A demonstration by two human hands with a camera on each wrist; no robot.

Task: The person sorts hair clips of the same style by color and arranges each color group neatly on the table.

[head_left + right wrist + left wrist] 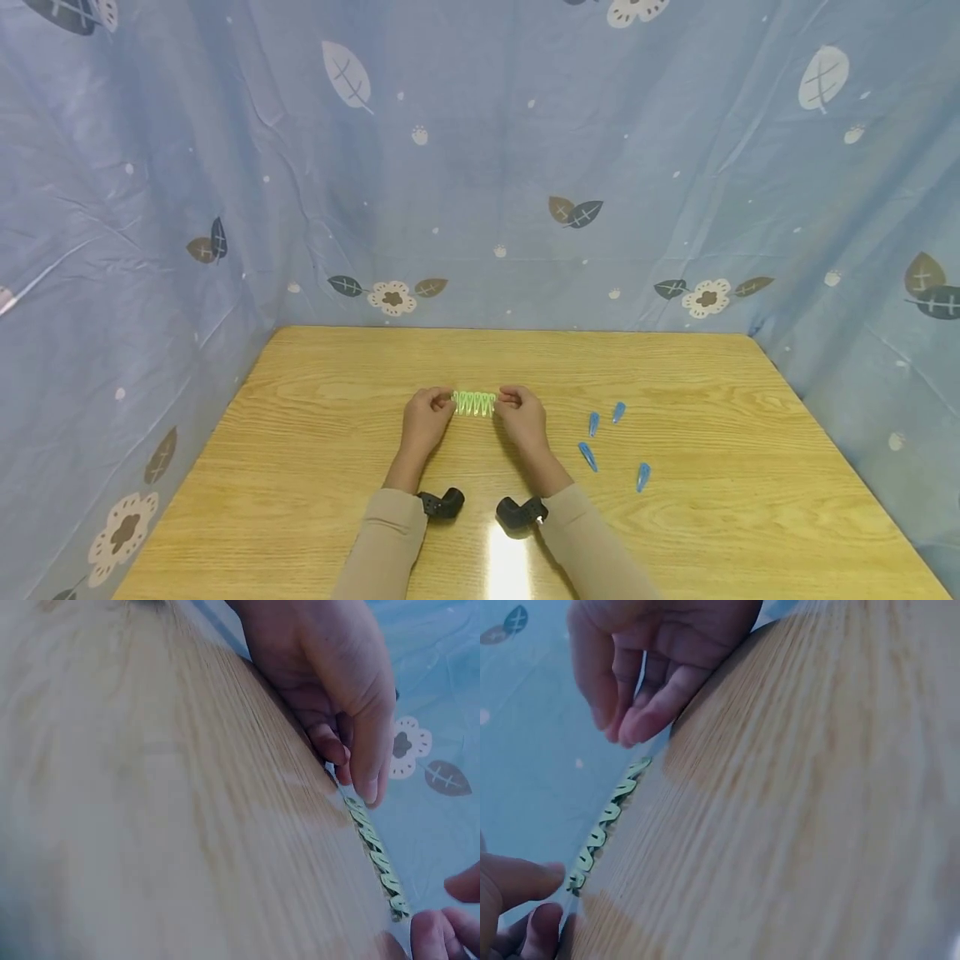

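Several light green snap hair clips (474, 403) lie side by side in a short row on the wooden table. My left hand (429, 421) is at the row's left end, with thumb and index finger parted around that end. At the opposite end is my right hand (522, 419), its fingers bent and parted beside the last clip. In the left wrist view, the row of clips (604, 829) runs between the two hands. The right wrist view shows the fingertips very near the row (377, 859); whether they touch it I cannot tell.
Several blue snap hair clips (588, 457) lie scattered on the table (300, 467), right of my right hand. A blue patterned cloth (480, 167) hangs behind the table and along both sides. Black wrist devices (519, 514) sit on both wrists.
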